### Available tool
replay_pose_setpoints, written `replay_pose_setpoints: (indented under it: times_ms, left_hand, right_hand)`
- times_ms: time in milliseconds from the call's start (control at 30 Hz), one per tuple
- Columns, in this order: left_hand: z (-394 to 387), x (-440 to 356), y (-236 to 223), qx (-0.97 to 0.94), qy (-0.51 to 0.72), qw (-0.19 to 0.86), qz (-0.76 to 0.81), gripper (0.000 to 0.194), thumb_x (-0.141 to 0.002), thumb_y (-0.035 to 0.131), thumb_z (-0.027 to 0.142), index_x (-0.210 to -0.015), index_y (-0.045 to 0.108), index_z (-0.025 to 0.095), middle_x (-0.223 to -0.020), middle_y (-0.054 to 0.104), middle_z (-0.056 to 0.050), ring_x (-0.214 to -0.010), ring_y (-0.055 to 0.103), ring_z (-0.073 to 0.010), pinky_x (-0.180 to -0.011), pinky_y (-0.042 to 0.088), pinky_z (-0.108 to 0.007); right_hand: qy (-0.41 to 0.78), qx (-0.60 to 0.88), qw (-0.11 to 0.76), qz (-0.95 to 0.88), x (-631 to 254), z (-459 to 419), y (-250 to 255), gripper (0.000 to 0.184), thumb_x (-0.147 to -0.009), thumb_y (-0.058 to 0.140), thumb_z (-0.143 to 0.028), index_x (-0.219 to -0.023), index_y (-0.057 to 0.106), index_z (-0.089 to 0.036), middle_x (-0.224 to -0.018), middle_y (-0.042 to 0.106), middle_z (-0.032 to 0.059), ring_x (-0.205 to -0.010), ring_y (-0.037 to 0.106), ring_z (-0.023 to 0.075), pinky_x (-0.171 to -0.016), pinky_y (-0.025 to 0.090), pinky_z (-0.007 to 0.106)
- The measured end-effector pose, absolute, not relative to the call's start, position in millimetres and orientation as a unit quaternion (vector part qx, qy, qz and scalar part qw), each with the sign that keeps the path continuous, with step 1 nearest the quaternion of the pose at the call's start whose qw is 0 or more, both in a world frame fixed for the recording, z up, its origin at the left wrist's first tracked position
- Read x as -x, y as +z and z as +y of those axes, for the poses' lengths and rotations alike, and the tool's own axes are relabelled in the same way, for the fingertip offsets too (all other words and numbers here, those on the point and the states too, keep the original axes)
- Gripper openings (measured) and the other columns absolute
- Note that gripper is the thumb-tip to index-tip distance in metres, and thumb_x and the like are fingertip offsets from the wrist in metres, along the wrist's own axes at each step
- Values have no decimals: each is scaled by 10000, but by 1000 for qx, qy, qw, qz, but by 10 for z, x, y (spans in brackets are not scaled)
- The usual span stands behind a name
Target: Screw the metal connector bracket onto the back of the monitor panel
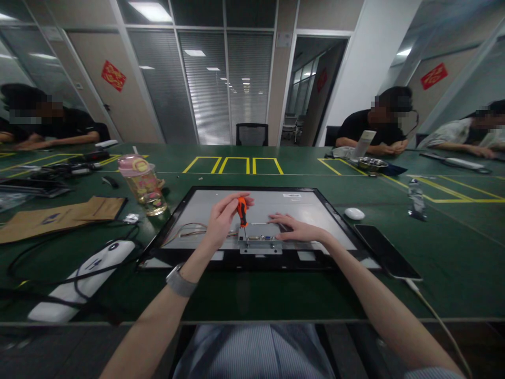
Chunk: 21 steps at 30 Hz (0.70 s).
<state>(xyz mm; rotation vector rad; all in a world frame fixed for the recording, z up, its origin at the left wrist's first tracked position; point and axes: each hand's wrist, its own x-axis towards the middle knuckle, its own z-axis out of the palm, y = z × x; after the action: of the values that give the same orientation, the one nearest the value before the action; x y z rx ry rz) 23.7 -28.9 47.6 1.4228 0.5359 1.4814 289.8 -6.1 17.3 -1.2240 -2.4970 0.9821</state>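
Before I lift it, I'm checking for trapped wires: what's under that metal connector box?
The display panel's grey back shows beside the metal connector box; wires reach its left side. Whatever lies directly underneath is covered.

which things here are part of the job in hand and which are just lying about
Seems part of the job: orange screwdriver in left hand, metal box by right hand, flat panel

Seems just lying about: drink bottle, paper bag, phone

Panel on the table, bottle left, phone right.
A box sits on the panel's near half, under a screwdriver; a bag lies left of the bottle; 1 chair stands beyond the table.
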Motion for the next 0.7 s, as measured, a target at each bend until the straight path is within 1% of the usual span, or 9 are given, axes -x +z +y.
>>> replay_pose_setpoints:
  times_ms: [100,200,267,300,367,467,567,633,700]
  left_hand:
    - [-280,-231,458,-598,620,439,256,226,-823,658,310,-1013,718,202,-872,665,-45,-803,617,-148,-771,497,-281]
    - [-274,-229,461,-609,638,387,269,154,-760,723,263,-904,735,210,-915,624,-34,-802,581,-125,-720,479,-234]
    - [-279,-233,477,-606,643,395,252,139,-800,674,281,-895,739,203,-1003,624,-58,-876,590,-145,-769,486,-255]
    - [-283,-237,485,-601,641,412,242,171,-831,631,298,-915,739,195,-1026,631,-72,-902,597,-159,-798,489,-277]
    - [-291,-241,492,-590,631,444,236,249,-876,560,327,-980,732,180,-987,660,-88,-912,613,-180,-832,491,-313]
    - [-290,-237,476,-594,623,438,259,236,-852,611,325,-1015,720,195,-872,666,-53,-849,615,-160,-797,489,-285]
    - [-284,-230,464,-610,634,388,276,159,-779,707,291,-916,731,213,-859,625,-22,-761,574,-117,-703,476,-230]
    - [-285,-231,473,-611,642,371,276,137,-776,706,297,-879,734,211,-919,624,-36,-809,577,-126,-717,479,-229]
    - [-289,-238,488,-603,646,388,263,183,-826,641,341,-895,737,200,-1021,642,-71,-937,594,-168,-791,492,-265]
  right_hand:
    - [333,413,97,-842,-2896,-66,179,737,-809,539,-697,-1407,457,-274,-1579,262,34,-1476,105,292,-1203,-4,501]
    - [332,412,100,-842,-2898,-60,168,744,-814,540,-690,-1409,454,-251,-1578,261,53,-1478,99,281,-1201,-9,498]
    - [331,411,100,-843,-2899,-54,158,753,-814,543,-687,-1410,452,-236,-1578,261,66,-1478,100,279,-1201,-10,495]
    - [330,412,99,-844,-2900,-51,155,751,-813,544,-687,-1409,454,-239,-1577,262,65,-1478,102,279,-1200,-9,495]
    - [329,413,98,-844,-2902,-49,150,738,-813,543,-689,-1406,459,-256,-1578,262,54,-1478,106,281,-1201,-4,497]
    - [331,413,99,-843,-2908,-49,145,729,-811,545,-691,-1406,456,-279,-1580,259,33,-1477,105,284,-1201,1,500]
    - [333,411,100,-843,-2913,-50,142,725,-810,547,-692,-1408,450,-295,-1583,252,25,-1479,97,282,-1198,-7,512]
    - [333,410,102,-843,-2913,-49,142,721,-812,543,-694,-1407,453,-296,-1581,256,26,-1478,99,285,-1196,-9,519]
    - [332,411,103,-843,-2910,-47,140,726,-811,540,-697,-1407,456,-291,-1579,264,30,-1476,105,297,-1196,-4,521]
